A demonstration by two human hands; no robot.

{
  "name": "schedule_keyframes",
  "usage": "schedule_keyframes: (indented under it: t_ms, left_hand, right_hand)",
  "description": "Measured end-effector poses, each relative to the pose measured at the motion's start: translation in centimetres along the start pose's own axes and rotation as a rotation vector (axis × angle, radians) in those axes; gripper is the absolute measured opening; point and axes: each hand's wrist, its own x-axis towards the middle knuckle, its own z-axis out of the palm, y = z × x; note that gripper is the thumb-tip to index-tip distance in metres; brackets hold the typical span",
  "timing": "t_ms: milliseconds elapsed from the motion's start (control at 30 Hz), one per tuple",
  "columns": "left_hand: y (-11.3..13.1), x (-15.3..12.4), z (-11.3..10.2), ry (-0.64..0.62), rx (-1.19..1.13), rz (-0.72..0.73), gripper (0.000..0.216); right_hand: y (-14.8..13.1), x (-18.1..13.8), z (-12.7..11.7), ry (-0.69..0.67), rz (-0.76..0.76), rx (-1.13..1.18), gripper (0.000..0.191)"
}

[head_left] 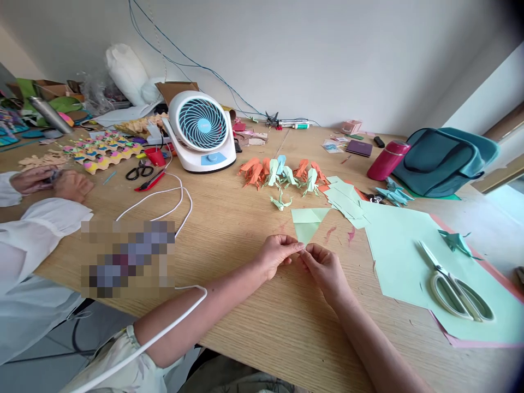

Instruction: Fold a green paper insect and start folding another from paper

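A pale green sheet of origami paper (pixel 309 222), folded to a downward point, lies in front of me. My left hand (pixel 280 254) pinches its near tip between thumb and finger. My right hand (pixel 321 267) pinches the same tip from the other side, the fingertips of both hands almost meeting. Just beyond the paper sits a small green folded paper figure (pixel 280 202). Behind that stands a cluster of orange figures (pixel 252 172) and pale green figures (pixel 311 179). Several green paper pieces (pixel 346 197) overlap to the right.
Large green sheets (pixel 393 245) carry white-handled scissors (pixel 458 292) at right. Farther back are a pink bottle (pixel 388 160) and teal bag (pixel 446 161). A fan (pixel 202 128) stands behind. White cable (pixel 180 204) crosses the table at left, where a co-worker's hands (pixel 71 184) work.
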Motion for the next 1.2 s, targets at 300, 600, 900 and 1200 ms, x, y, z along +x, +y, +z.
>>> schedule_keyframes:
  t_ms: [300, 600, 900, 1200]
  left_hand:
    - [-0.15, 0.03, 0.08, -0.028, -0.022, 0.087, 0.041]
    - [0.0, -0.05, 0.05, -0.049, 0.051, 0.114, 0.043]
    - [-0.22, 0.09, 0.16, -0.061, 0.016, 0.165, 0.043]
    - [0.44, 0.46, -0.31, -0.007, -0.043, 0.267, 0.042]
  right_hand:
    - [0.3, -0.08, -0.41, -0.007, 0.024, 0.026, 0.04]
    - [0.48, -0.11, -0.34, 0.032, -0.012, 0.051, 0.04]
    - [0.56, -0.13, -0.32, 0.024, -0.028, 0.017, 0.037]
    - [0.35, -0.36, -0.18, 0.028, -0.022, -0.105, 0.032]
